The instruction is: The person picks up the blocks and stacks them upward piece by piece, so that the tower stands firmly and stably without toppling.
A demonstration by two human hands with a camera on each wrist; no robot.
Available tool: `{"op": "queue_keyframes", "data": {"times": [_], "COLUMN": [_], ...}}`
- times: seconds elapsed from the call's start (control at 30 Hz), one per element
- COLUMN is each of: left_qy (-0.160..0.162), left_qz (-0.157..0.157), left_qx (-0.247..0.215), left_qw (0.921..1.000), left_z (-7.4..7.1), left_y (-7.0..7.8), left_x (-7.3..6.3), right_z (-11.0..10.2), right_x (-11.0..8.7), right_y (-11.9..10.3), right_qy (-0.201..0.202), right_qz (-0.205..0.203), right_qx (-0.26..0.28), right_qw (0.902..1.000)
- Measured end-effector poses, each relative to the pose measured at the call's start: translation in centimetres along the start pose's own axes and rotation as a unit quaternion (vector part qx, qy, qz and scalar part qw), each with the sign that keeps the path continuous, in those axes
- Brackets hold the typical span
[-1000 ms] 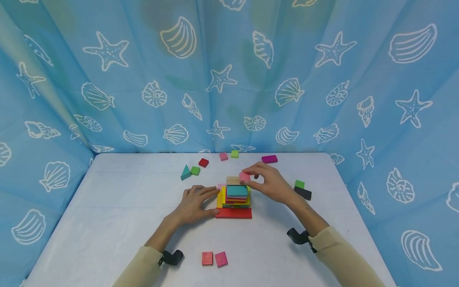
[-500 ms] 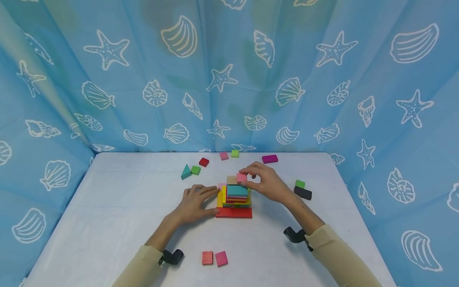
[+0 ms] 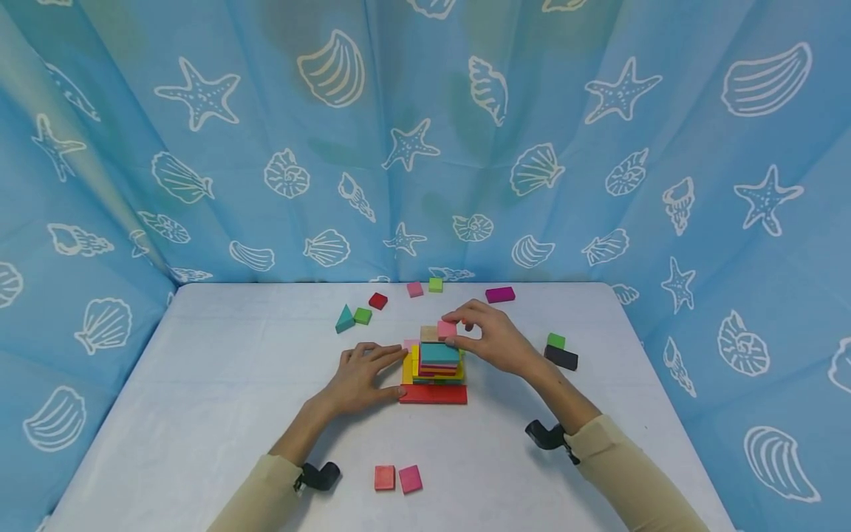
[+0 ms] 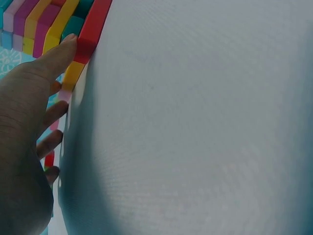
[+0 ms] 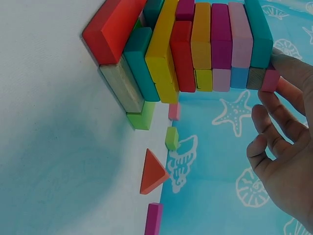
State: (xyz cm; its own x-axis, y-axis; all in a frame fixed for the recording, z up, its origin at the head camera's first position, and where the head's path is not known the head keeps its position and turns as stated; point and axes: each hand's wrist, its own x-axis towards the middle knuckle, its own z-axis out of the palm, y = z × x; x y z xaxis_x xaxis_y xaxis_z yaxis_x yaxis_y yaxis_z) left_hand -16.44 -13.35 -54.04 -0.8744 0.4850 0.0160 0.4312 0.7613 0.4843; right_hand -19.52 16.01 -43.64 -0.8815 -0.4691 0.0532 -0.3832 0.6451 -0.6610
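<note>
A layered stack of coloured wooden blocks stands mid-table, with a long red block [image 3: 433, 394] at its near foot and a teal block [image 3: 439, 353] on top. Behind the teal block, a plain wood block [image 3: 429, 334] sits at the upper back. My right hand [image 3: 495, 336] pinches a small pink block [image 3: 446, 330] between thumb and fingertips, right beside the wood block. In the right wrist view, this pink block [image 5: 270, 79] lines up with the stack's top layer. My left hand [image 3: 359, 380] steadies the left side, thumb touching the red block, other fingers extended along the stack.
Loose blocks lie behind the stack: a teal triangle [image 3: 345, 320], a red block [image 3: 377, 301] and a magenta block [image 3: 500, 295] among them. A black block [image 3: 561, 357] is at right. Two square blocks, one orange-red [image 3: 384, 478], lie in front. A blue curtain [image 3: 399, 148] hangs behind the table.
My right hand has shifted slightly left with the pink block, bringing it up against the wood block, overlapping its edge. The left hand and the stack stay in place.
</note>
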Motion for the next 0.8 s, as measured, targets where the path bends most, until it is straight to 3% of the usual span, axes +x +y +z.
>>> {"op": "queue_keyframes", "data": {"times": [0.53, 0.67, 0.8], "left_qy": [0.0, -0.001, 0.004], "left_qz": [0.001, 0.002, 0.006], "left_qx": [0.004, 0.002, 0.001], "left_qw": [1.0, 1.0, 1.0], "left_z": [-0.1, 0.0, 0.1], "left_y": [0.0, 0.0, -0.1], "left_x": [0.0, 0.0, 0.0], "right_z": [-0.8, -2.2, -4.3], "right_x": [-0.8, -1.5, -3.0], "right_y": [1.0, 2.7, 6.7], "right_qy": [0.007, 0.025, 0.05], "right_qz": [-0.013, 0.003, 0.05], "right_qx": [0.003, -0.007, -0.044], "right_qw": [0.9999, 0.9997, 0.9965]}}
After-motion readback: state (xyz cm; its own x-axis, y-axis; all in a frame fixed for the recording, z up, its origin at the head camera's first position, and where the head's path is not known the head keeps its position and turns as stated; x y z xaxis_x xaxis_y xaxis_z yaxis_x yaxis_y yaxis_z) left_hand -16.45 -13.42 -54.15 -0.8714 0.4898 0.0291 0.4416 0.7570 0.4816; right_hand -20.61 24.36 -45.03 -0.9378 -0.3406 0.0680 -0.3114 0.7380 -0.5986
